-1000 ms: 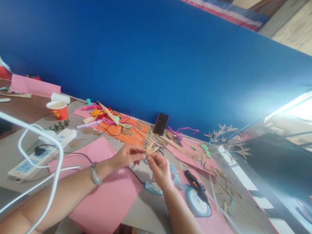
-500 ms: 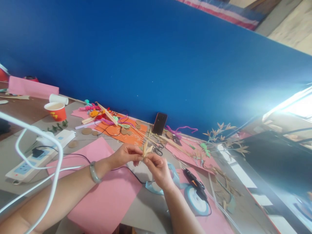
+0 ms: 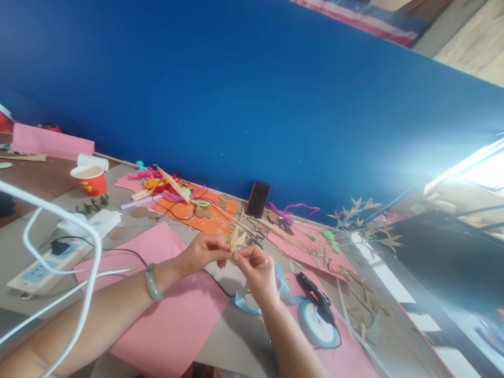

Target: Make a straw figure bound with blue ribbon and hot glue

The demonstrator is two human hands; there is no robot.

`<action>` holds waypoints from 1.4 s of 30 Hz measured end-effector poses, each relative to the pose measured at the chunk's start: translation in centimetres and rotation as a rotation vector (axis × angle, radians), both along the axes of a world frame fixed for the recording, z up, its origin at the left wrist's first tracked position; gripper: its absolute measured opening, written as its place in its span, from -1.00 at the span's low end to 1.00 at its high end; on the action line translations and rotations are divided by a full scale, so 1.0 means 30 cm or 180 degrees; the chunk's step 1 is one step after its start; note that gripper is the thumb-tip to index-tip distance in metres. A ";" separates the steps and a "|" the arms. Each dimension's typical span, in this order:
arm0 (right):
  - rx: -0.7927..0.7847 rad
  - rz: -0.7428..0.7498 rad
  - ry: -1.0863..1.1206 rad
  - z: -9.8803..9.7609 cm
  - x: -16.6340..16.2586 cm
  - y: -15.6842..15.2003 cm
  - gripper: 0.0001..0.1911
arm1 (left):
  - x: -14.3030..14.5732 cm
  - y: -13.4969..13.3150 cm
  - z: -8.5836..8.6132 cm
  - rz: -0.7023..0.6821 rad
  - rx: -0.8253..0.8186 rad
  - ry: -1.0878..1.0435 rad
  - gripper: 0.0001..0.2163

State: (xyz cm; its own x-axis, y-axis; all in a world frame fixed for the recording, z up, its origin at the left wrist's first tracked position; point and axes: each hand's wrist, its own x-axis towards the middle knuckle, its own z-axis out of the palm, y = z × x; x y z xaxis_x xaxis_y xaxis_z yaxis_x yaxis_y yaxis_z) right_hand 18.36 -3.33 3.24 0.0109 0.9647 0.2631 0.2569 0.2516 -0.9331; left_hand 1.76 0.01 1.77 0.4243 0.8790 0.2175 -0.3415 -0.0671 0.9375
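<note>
Hands: left hand (image 3: 202,251) and right hand (image 3: 254,269) both pinch the straw leaf bundle (image 3: 236,240).
Advice: keep the stem pinched firmly, above the desk's (image 3: 16,247) middle.

Hands: 2, left hand (image 3: 202,252) and right hand (image 3: 258,273)
Straw leaf bundle (image 3: 235,240): 1
Red paper cup (image 3: 90,180): 1
Phone (image 3: 259,199): 1
Glue gun (image 3: 315,295): 1
Power strip (image 3: 63,252): 1
Bracelet (image 3: 151,282): 1

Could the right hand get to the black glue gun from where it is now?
Probably yes: the glue gun lies just beside the right hand with nothing between, but both hands pinch the small straw leaf piece.
</note>
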 end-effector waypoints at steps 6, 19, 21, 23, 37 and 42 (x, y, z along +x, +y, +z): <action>0.0193 -0.0128 -0.0215 0.010 -0.017 -0.025 -0.84 | 0.008 -0.007 0.003 0.0141 -0.0095 0.0014 -0.79; 0.0359 -0.0143 -0.0285 0.006 -0.028 -0.039 -0.81 | 0.011 -0.007 0.002 0.0205 -0.0123 -0.0066 -0.77; 0.0313 -0.0106 -0.0238 0.006 -0.027 -0.039 -0.81 | 0.010 -0.005 0.000 0.0161 -0.0156 -0.0062 -0.76; 0.0262 -0.0080 -0.0199 0.007 -0.026 -0.038 -0.82 | 0.009 -0.001 -0.005 0.0111 -0.0189 -0.0060 -0.76; 0.0102 -0.0006 -0.0034 -0.006 -0.019 -0.021 -0.81 | -0.001 0.004 0.004 0.0258 0.0301 0.0284 -0.75; 0.0085 0.0016 -0.0082 -0.023 -0.021 -0.008 -0.79 | -0.002 0.009 -0.001 0.0476 0.0418 0.0429 -0.76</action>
State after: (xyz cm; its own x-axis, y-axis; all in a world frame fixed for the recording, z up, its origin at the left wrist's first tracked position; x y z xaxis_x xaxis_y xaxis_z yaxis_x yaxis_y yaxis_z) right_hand 17.72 -3.57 2.53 -0.0011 0.9574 0.2888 0.2794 0.2776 -0.9192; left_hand 1.71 0.29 1.73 0.3246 0.9021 0.2844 -0.1909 -0.2320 0.9538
